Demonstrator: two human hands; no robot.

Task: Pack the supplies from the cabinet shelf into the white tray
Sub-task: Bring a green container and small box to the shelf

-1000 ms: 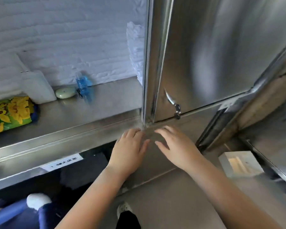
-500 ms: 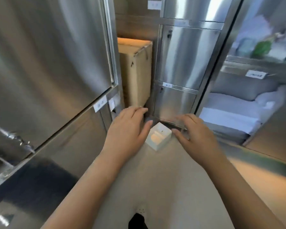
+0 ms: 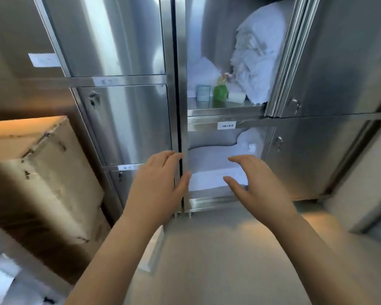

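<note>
Supplies (image 3: 220, 94): where are they?
— On the open cabinet shelf (image 3: 224, 111), upper right: green bottle (image 3: 220, 90), bluish box (image 3: 203, 92), small white container (image 3: 237, 97), beside piled white cloth (image 3: 257, 51).
And the hands?
— Left hand (image 3: 156, 181) and right hand (image 3: 255, 183) hover lower, fingers loose, holding nothing. Reach up; lift the bottle upright. No tray visible.

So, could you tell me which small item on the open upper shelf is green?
The middle one, a green plastic pack, standing between the pale blue box and the white cylinder.
</note>
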